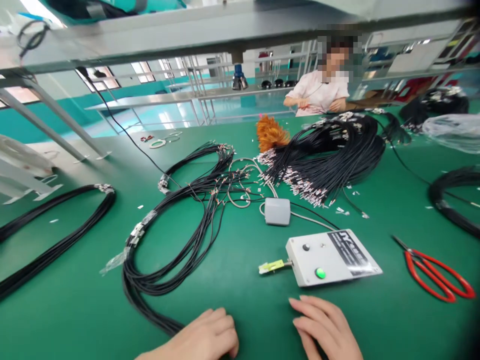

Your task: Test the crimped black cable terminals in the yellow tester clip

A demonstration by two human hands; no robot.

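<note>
Red-handled scissors (437, 275) lie to my right on the green table (243, 310), well apart from everything else. Small grey box (277, 211) sits mid-table with a grey cord looping off behind it. Big bundle of black terminal-tipped wires (330, 155) is fanned out behind that, an orange tuft (270, 134) just beside its left end. Long black cable loop (56, 230) on my far left. Clear plastic bag (452, 131) far right. A co-worker in a pink top (318, 92) sits across the table.
</note>
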